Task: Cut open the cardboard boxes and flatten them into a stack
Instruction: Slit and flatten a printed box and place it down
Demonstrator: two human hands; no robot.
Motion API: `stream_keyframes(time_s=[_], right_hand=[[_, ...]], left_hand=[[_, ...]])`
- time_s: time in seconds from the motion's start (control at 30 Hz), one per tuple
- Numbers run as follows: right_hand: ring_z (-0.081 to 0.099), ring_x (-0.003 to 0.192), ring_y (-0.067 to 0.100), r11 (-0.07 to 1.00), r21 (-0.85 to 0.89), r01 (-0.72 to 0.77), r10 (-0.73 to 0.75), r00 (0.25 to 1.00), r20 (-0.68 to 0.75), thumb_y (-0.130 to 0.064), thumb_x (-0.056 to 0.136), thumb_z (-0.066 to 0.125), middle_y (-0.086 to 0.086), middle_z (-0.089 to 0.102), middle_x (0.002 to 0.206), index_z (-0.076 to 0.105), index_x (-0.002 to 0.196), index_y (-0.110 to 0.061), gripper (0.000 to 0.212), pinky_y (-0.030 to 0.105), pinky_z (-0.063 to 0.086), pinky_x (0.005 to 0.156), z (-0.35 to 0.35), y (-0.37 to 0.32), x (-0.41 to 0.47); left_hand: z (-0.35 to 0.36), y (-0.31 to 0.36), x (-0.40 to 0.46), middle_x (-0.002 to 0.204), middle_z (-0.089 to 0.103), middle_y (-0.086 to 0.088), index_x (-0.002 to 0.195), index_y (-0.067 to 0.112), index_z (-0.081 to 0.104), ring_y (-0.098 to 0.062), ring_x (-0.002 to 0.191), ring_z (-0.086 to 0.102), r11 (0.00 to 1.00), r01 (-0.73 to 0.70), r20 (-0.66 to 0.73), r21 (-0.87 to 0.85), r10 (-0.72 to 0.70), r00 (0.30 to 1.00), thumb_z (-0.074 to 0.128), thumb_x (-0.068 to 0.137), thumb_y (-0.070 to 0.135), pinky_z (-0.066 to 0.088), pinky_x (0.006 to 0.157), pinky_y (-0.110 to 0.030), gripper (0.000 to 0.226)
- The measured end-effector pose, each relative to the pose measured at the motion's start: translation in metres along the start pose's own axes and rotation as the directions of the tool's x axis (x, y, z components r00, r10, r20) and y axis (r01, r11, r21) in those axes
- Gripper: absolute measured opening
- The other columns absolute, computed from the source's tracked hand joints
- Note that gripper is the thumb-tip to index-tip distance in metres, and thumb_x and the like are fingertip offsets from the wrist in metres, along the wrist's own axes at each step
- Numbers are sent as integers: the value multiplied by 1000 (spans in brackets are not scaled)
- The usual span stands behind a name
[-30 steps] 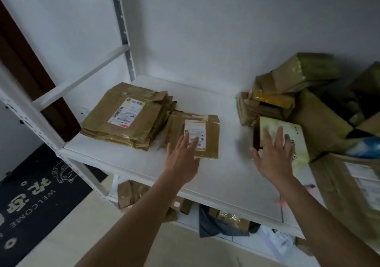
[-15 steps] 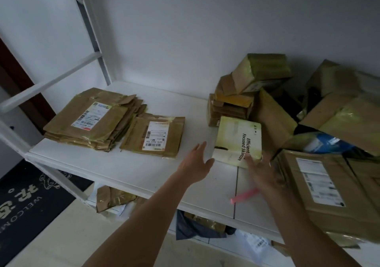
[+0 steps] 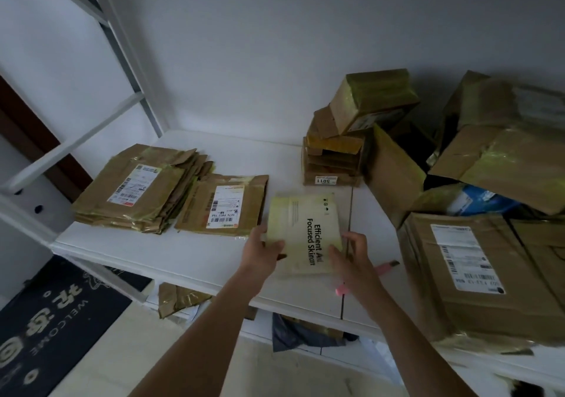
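Observation:
A pale yellow skincare box [image 3: 305, 231] with black lettering is held over the middle of the white shelf [image 3: 214, 262]. My left hand [image 3: 263, 249] grips its left near edge and my right hand [image 3: 351, 259] grips its right near edge. A stack of flattened brown boxes [image 3: 137, 188] lies at the shelf's left. One more flattened box [image 3: 223, 204] with a white label lies beside that stack. A pink cutter [image 3: 383, 268] lies on the shelf, partly hidden behind my right hand.
Unopened taped boxes [image 3: 360, 127] are piled at the back right. A big labelled carton [image 3: 477, 274] fills the near right, with crumpled cartons [image 3: 504, 158] behind it. White rack posts [image 3: 122, 47] rise at the left. A dark welcome mat [image 3: 46, 314] lies on the floor.
Both hands left the flattened box at the left and reached right. The right hand pulled the yellow box toward me, and now both hands hold it.

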State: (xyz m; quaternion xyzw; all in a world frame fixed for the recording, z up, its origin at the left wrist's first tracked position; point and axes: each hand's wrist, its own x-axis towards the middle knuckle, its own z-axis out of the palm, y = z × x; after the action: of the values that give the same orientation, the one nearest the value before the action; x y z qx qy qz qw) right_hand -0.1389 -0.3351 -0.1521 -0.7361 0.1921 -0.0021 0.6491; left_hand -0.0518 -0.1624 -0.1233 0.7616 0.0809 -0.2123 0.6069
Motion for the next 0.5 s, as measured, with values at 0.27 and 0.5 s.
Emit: stream_keyframes(time_s=[0.27,0.5], right_hand=[[54,114,2,986,80,149,-130,969,-208,-58,78,70,-23,44,127,30,135,-58,70,45,59,81,6,-27,-25],[49,120,12,979,-197,59,-75,994,-77,-57,78,72,-6,44,133,32,146,-45,80,40,52,97,8,-36,-31]], left_hand=[[-8,-15,-19,99,66,-16,114,22,45,-25,73,66,926,219,166,-309,-174,971,52,99,4,54,69,-41,24],[-3,-36,-33,89,70,-17,122,11,47,-25,61,71,941,277,102,-195,-262,960,59,97,8,57,54,-35,28]])
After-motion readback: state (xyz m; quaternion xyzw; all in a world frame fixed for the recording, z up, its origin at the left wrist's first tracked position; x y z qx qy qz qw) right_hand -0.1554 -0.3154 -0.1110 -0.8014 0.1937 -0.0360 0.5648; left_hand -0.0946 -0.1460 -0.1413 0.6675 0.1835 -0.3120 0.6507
